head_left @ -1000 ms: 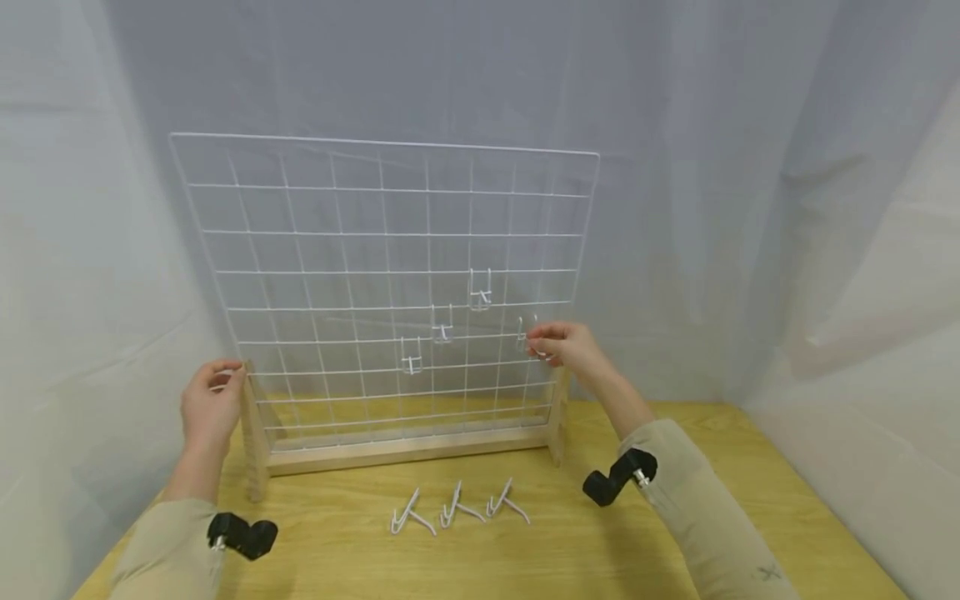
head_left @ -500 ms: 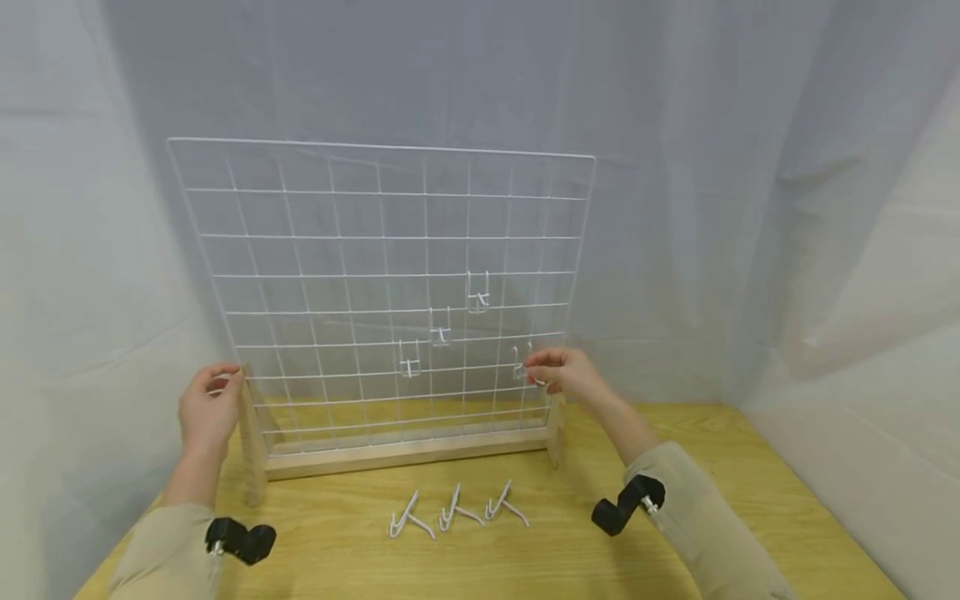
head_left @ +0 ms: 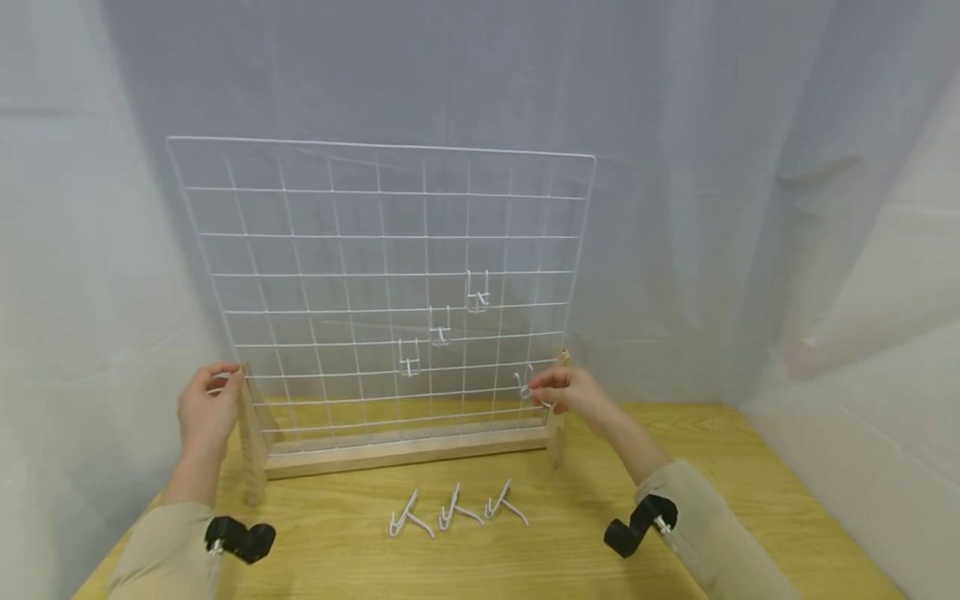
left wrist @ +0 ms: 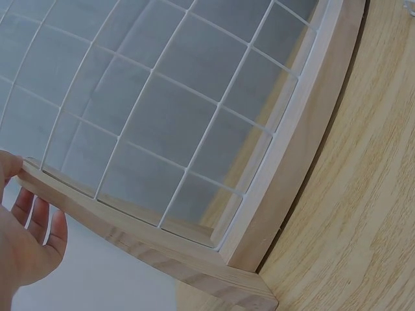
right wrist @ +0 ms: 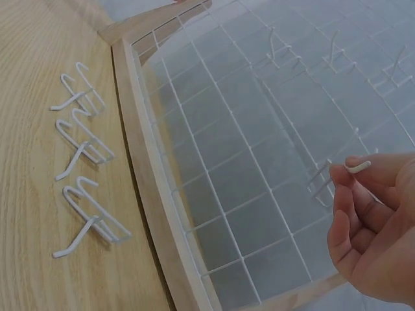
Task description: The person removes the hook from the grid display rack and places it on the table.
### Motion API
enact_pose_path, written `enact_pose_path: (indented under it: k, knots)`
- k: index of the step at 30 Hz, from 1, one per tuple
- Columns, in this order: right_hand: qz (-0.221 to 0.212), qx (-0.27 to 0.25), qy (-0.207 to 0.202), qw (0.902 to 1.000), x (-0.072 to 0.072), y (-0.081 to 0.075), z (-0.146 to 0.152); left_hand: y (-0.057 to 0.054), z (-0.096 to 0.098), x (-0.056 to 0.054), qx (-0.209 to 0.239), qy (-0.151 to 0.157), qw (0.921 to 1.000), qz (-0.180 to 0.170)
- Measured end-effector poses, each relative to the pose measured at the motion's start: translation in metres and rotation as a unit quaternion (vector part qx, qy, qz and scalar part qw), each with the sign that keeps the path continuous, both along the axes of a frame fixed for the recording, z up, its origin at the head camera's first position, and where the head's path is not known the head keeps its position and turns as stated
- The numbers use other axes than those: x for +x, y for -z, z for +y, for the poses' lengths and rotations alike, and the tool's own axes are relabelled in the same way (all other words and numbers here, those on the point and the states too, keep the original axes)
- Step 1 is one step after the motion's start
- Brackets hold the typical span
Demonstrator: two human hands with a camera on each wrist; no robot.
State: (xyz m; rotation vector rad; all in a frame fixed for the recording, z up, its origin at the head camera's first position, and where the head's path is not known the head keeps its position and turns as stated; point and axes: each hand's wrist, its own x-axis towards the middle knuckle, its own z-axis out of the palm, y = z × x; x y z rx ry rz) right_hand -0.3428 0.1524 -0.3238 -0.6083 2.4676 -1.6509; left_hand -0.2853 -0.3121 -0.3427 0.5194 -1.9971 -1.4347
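Observation:
My left hand [head_left: 210, 408] grips the top of the left upright [left wrist: 130, 223] of a wooden stand, thumb on one side and fingers on the other. The stand bears a white wire grid panel [head_left: 381, 237]. Near the grid's lower right, my right hand [head_left: 577, 392] pinches a white wire hook [head_left: 525, 390] by its prong between thumb and forefinger. In the right wrist view the hook's wire frame [right wrist: 318, 188] is at the mesh; whether it touches a bar I cannot tell. Three like hooks hang stepwise on the grid: a low one [head_left: 408, 367], a middle one [head_left: 440, 335] and a high one [head_left: 478, 300].
On the wooden table [head_left: 337, 550], three more white hooks lie in a row before the stand: a left one [head_left: 408, 515], a middle one [head_left: 457, 508] and a right one [head_left: 505, 503]. A pale sheet [head_left: 675, 250] hangs behind and around the table.
My right hand has moved down along the grid's right side with the hook, from a higher row to a lower one. The left hand stays on the upright.

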Motion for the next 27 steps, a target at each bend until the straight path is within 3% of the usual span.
enact_pose_path:
  k: [27]
  knots:
    - [-0.014,0.037,-0.049,0.9980,0.011,0.040,0.028,0.000,0.000,0.001,-0.022,-0.007,0.9997,0.000]
